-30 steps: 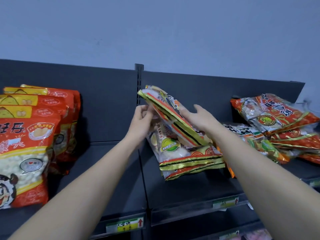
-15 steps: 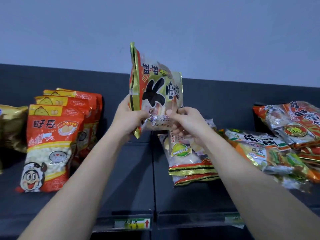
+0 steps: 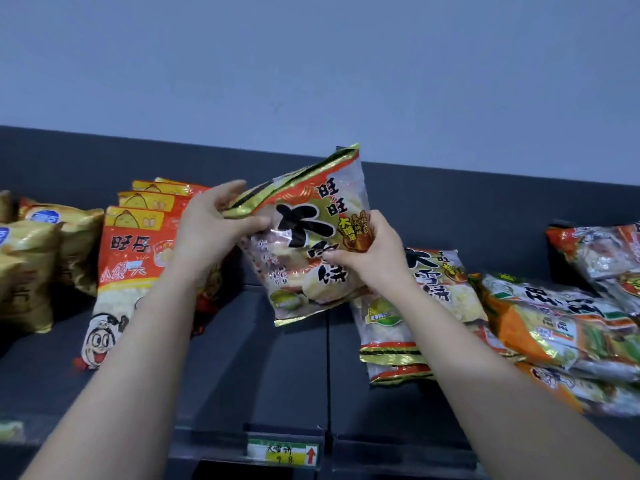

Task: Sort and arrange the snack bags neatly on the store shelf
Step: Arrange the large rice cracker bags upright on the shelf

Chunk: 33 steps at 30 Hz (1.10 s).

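- Fingers [image 3: 349, 259] of both the left hand [image 3: 207, 230] and right hand [image 3: 375, 252] pinch one snack bag [image 3: 311, 244], up off the shelf [image 3: 263, 358].
- Red bags [image 3: 133, 258] stand just left.
- More bags [image 3: 426, 306] lie right, partly hidden by the right arm.

Dark shelf [image 3: 277, 375]: gold bags [image 3: 31, 271] and red-orange bags [image 3: 135, 258] are stood at left, rice cracker bags [image 3: 415, 306] and orange-green packs [image 3: 554, 334] are piled right.
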{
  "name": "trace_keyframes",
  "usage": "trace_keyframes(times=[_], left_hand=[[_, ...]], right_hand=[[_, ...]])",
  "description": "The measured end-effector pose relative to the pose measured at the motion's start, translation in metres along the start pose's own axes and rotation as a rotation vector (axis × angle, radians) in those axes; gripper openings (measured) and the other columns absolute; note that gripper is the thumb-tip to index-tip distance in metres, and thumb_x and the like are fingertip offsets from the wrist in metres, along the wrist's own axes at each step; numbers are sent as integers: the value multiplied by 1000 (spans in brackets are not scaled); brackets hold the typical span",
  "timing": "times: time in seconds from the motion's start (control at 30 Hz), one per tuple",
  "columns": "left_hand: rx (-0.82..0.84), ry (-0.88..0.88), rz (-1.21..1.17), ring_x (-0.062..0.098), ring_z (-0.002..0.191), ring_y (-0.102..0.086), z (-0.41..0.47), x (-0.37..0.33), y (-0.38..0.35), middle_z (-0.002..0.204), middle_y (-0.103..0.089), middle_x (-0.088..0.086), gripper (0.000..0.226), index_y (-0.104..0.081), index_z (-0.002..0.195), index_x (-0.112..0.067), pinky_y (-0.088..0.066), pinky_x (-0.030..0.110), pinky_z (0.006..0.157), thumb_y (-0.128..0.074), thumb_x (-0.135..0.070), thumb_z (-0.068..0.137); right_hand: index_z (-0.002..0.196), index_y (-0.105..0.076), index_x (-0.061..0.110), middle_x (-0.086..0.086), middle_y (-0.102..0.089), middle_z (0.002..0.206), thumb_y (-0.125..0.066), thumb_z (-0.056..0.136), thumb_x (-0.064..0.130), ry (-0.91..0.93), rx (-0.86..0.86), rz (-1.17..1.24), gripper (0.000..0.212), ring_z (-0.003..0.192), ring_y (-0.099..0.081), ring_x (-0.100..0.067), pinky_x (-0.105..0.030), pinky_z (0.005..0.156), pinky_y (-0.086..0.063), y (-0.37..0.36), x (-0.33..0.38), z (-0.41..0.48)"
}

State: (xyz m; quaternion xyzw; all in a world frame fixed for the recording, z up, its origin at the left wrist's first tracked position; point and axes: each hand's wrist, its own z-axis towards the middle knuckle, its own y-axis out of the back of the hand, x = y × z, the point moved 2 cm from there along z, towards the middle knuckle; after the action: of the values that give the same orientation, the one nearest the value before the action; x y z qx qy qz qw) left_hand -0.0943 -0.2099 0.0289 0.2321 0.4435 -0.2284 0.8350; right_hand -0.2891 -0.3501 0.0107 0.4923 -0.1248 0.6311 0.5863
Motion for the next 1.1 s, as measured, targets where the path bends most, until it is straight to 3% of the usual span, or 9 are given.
trace_keyframes(times=[0.07,0.17,0.33,0.43,0.63,0.77,0.9,1.0,1.1], left_hand=[[-190,67,-86,18,117,-56,-1,28,-13,132,-55,2,101,-36,144,-26,-46,37,101,-89,-38,59],[-26,223,-179,20,116,-58,-11,62,-43,132,-56,5,115,-32,146,-23,-47,41,100,-91,-44,50],[-15,314,-187,24,97,-68,-5,97,-51,108,-69,3,82,-55,114,-20,-54,54,85,-91,-40,43],[5,342,-153,19,91,-65,1,106,-52,104,-66,3,56,-52,110,-16,-53,39,83,-86,-12,65],[11,368,-36,20,91,-58,19,131,-68,109,-65,9,31,-54,106,-15,-47,39,91,-73,-10,82],[36,398,-23,26,103,-60,26,138,-83,115,-63,9,29,-52,111,-21,-48,47,96,-67,-17,87],[121,453,399,36,126,-36,28,138,-93,134,-40,16,75,-33,142,-35,-32,48,108,-72,-45,79],[175,441,458,38,130,-31,20,141,-102,137,-34,19,112,-15,149,-32,-31,47,109,-87,-38,64],[161,385,493,40,130,-32,15,146,-108,139,-34,23,118,-5,152,-20,-30,45,107,-86,-24,67]], right_hand=[[102,-53,18,7,-66,97,-90,64,29,-48,-67,85,55,91,-64,-11,-30,80,-53,-6,-3,2],[105,-53,19,9,-64,97,-87,69,25,-103,-85,211,50,86,-61,-5,-17,69,-45,-17,-2,8],[109,-54,18,5,-65,103,-79,79,30,-224,25,203,40,96,-62,-12,-29,86,-52,-25,-18,11],[117,-55,19,6,-61,114,-68,84,49,-271,-12,50,46,111,-59,-16,-35,95,-49,-10,-38,12],[136,-41,12,-16,-43,142,-73,69,60,-464,-212,-793,88,135,-33,-34,-46,111,-30,53,-79,18],[149,-19,16,-20,-32,150,-76,50,77,-719,-128,-681,129,137,-32,-38,-50,108,-29,73,-97,15],[146,-16,19,-16,-42,144,-76,48,78,-797,-150,-676,129,131,-41,-38,-47,102,-33,85,-103,16],[134,-34,12,-14,-54,133,-84,51,65,-832,-248,-558,110,123,-50,-38,-47,102,-39,87,-111,20],[103,-57,8,-11,-68,104,-89,50,49,-813,-333,-300,74,95,-65,-35,-50,89,-51,82,-119,24]])
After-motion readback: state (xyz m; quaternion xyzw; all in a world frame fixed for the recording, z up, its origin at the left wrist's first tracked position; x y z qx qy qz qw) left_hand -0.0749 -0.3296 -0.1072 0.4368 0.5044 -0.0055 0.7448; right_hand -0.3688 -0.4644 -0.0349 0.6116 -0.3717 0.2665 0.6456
